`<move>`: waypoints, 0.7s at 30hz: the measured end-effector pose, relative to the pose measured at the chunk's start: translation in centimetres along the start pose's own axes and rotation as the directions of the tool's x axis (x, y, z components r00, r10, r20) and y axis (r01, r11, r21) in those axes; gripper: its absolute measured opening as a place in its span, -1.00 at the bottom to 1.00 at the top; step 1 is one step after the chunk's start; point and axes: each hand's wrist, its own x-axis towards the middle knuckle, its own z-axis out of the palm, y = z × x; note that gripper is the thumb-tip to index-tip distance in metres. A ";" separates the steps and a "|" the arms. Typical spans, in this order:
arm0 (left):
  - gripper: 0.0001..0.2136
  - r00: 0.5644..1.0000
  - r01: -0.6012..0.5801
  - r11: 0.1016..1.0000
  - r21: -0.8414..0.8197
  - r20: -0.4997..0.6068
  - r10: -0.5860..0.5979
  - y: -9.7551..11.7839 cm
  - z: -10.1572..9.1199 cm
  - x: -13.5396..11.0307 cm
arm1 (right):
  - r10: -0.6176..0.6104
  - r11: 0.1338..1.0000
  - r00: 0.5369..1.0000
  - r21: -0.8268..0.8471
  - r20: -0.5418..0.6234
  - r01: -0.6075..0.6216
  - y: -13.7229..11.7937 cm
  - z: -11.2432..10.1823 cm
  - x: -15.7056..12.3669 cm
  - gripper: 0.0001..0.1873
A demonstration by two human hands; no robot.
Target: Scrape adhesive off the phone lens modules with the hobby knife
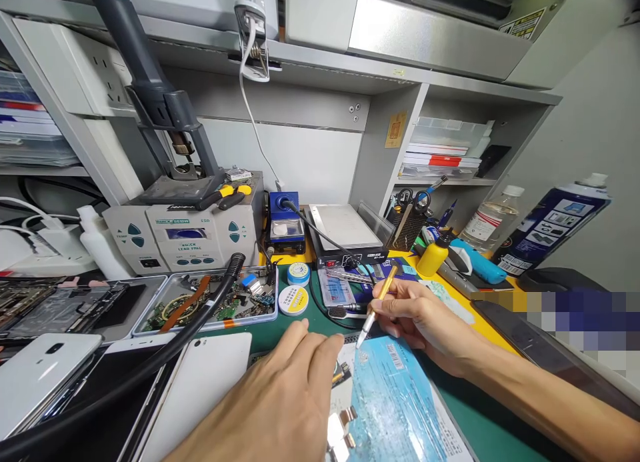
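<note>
My right hand (417,312) pinches a slender pen-like tool (383,292) with a gold handle and a pale tip. That tip points down at the top left of a glossy blue sheet (395,395). My left hand (280,389), seen from the back, is closed with its fingers bent and together. Beside its index finger shows part of a small dark circuit board (341,375); whatever the fingers grip is hidden. Below that, a shiny metal clip-like piece (343,432) shows next to the hand.
A thick black hose (195,339) crosses phones (215,362) on the left. Behind stand a tray of circuit parts (225,302), two round tins (293,300), a rework station (183,235) and a flat heating plate (347,229). Bottles (434,255) and a spray can (553,222) stand right.
</note>
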 end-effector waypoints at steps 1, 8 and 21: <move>-0.31 1.000 0.000 1.000 0.000 0.001 0.000 0.0 0.1 -0.1 | 0.003 1.000 1.000 -0.001 -0.003 -0.003 0.0 0.0 0.0 -0.69; -0.39 0.999 0.037 0.995 -0.094 -0.024 -0.039 0.1 -0.1 -0.1 | -0.017 1.000 1.000 -0.015 -0.018 0.017 -0.2 0.2 -0.2 -0.62; -0.38 0.999 0.026 0.999 -0.043 -0.043 -0.028 0.2 -0.2 -0.2 | -0.018 1.000 1.000 -0.008 -0.023 0.018 0.0 -0.1 0.2 -0.65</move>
